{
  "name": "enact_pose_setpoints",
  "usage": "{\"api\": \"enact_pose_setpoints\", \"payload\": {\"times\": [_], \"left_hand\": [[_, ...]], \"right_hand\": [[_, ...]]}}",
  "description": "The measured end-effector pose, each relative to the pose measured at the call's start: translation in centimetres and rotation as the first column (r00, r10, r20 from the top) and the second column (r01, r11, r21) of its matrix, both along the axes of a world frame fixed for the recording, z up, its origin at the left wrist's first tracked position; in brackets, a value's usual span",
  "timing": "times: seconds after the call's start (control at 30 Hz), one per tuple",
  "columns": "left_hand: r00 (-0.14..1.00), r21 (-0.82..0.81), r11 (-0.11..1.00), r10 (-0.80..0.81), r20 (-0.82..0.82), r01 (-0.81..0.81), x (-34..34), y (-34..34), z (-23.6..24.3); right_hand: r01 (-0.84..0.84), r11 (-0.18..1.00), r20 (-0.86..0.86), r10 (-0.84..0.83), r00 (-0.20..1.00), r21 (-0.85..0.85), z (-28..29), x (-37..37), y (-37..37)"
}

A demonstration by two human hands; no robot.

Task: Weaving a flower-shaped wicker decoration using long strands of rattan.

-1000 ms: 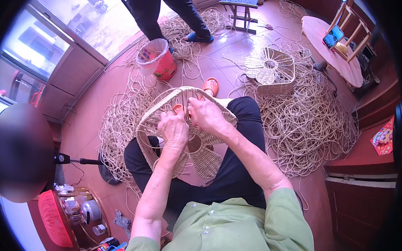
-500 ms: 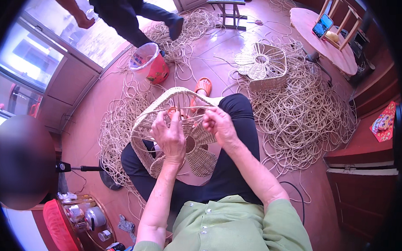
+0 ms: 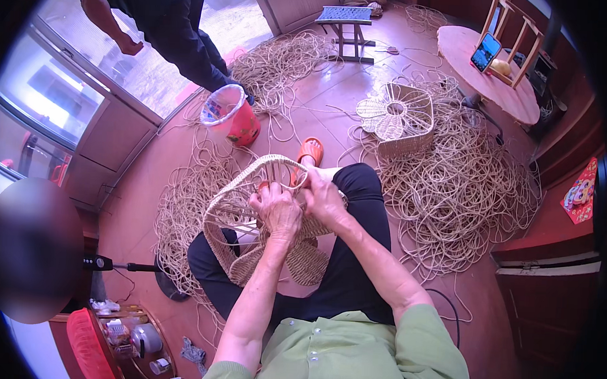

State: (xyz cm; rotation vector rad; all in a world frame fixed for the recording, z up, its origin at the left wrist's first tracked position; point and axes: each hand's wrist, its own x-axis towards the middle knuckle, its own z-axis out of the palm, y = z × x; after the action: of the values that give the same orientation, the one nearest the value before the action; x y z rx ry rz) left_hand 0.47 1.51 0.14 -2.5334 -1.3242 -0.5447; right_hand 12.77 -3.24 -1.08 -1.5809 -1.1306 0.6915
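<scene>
Bending over your lap, you work with both bare hands at the far side of a woven cord basket, which rests tilted across your crossed legs. Your right hand has its fingers drawn tightly together on a cord loop just inside the far rim. Your left hand is right beside it, narrow, with bent fingers among the spokes; whether it grips one, you cannot tell from this view. Nearer your body, below your wrists, a petal-shaped woven panel shows in the basket, and open spokes run along its left side.

Your black trousers frame the basket, and an orange sandal shows just past its far rim. Loose cord lies on the floor to both sides: a left heap next to your knee and a larger right heap. On the far left edge of the right heap sits a finished-looking flower-topped basket.

Farther out, a red lined bin stands near the doorway, with a person in dark trousers close behind it. A folding stool stands toward the floor's far edge. At upper right, a phone leans against a wooden frame near the round tabletop's right edge.
</scene>
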Motion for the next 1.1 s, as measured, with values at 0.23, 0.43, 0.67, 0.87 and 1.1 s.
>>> {"api": "enact_pose_setpoints", "payload": {"times": [0.23,0.43,0.67,0.87,1.1], "left_hand": [[0.989,-0.159,0.981,-0.093,0.119,0.112,-0.9,-0.6,0.5],[0.976,-0.082,0.984,-0.147,0.159,0.161,-1.4,-1.8,0.6],[0.981,0.001,0.989,-0.146,0.128,0.147,-1.2,-2.2,-0.7],[0.968,-0.006,0.975,-0.219,0.126,0.221,-2.3,-1.8,0.2],[0.943,0.002,0.951,-0.307,0.125,0.309,-2.8,-2.4,1.2]], "right_hand": [[-0.028,0.995,0.169,0.012,0.986,0.094,-0.4,-0.1,0.2],[0.123,0.992,-0.082,-0.119,0.990,0.043,-0.2,-0.5,-1.1],[0.331,0.934,0.316,-0.358,0.879,0.137,0.7,0.4,-1.8],[0.391,0.818,0.701,-0.568,0.431,0.422,0.2,10.6,-5.5],[0.847,0.440,0.444,-0.722,0.531,-0.297,-4.7,37.2,-30.2]]}}
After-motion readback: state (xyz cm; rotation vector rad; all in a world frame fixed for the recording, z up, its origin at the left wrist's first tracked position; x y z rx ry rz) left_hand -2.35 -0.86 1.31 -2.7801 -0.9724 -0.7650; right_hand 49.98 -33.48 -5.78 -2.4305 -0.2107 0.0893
